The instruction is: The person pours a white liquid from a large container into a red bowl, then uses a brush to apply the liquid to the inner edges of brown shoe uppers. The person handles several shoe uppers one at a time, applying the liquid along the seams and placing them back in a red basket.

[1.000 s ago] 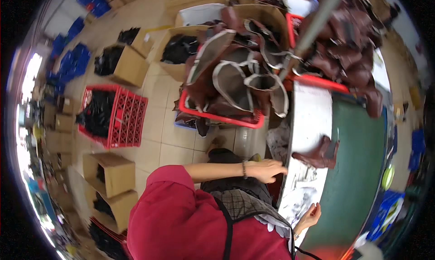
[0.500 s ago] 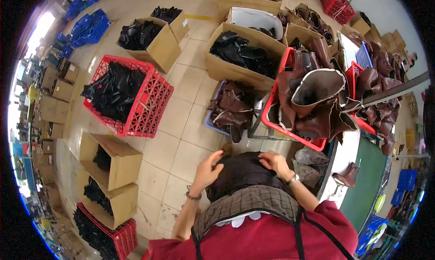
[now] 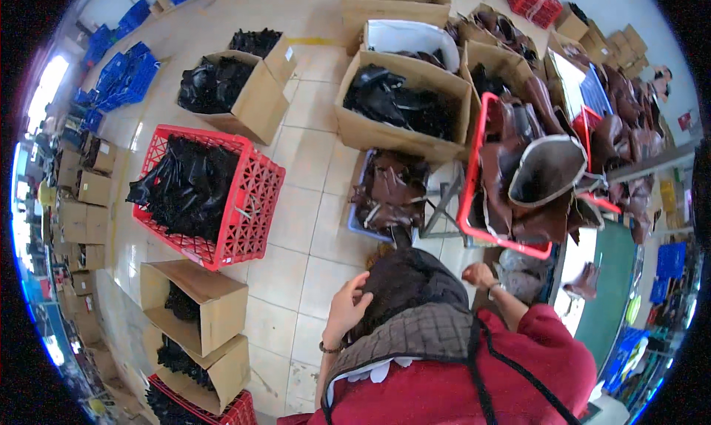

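At the person's right: green-topped bench (image 3: 613, 284) | beside it, red crate (image 3: 468, 180) heaped with brown boots (image 3: 529, 217), apparently the share left | lone boot (image 3: 585, 280) set out on the bench, its finish unclear | left hand (image 3: 348, 306) empty, fingers parted, near the lap (image 3: 411, 277) | right hand (image 3: 480, 275) half-curled near the crate, grip cannot be told

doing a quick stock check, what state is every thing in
left hand: fingers apart, nothing visibly held
right hand: fingers curled, grip unclear
red floor crate: open-topped, full of black pieces
large cardboard box: open, black pieces inside
bluish bin: filled with brown pieces
raised red basket: heaped with brown boot uppers
brown boot: resting on the bench, unheld
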Available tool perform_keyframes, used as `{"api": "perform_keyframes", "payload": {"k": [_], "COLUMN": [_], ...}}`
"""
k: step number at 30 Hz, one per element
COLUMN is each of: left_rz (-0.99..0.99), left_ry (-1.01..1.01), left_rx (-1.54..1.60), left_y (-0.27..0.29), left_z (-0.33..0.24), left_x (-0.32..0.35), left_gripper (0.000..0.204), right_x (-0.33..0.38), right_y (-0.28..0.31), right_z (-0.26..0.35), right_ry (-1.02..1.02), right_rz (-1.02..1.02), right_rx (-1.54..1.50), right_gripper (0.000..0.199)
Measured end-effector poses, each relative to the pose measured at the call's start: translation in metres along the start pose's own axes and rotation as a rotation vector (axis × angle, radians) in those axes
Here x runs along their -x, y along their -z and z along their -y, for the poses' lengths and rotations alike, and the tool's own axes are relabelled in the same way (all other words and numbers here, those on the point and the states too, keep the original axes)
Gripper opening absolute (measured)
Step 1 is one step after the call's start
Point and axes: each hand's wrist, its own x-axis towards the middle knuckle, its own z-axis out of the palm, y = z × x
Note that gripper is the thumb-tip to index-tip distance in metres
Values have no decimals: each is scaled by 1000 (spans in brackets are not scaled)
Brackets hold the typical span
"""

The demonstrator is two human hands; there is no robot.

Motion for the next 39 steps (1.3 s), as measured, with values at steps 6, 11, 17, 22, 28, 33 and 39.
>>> {"api": "perform_keyframes", "payload": {"k": [6,11,17,22,28,33,39], "left_rz": [45,27,-94,-27,36,157,214], "left_ry": [5,-47,-106,-82,-415,-384,-150], "left_rx": [-44,-35,-360,-527,-570,-831,-647], "left_y": [70,172,342,449,494,515,570], "left_z": [-32,-32,-52,-104,-177,-226,-325], "left_x": [-52,-115,-185,-303,-508,-633,-773], "left_gripper": [55,53,53,53,52,53,56], "right_x": [-94,-223,-285,-345,-441,-571,-786], "right_y": [-51,-99,32,79,38,95,391], "right_z": [70,87,315,390,311,263,369], "right_ry": [-33,83,124,-53,-185,-363,-245], "right_rz": [21,-28,-131,-251,-127,40,-136], "right_rx": [-159,-36,-351,-494,-332,-203,-448], "right_gripper": [27,31,24,30,34,33,32]}}
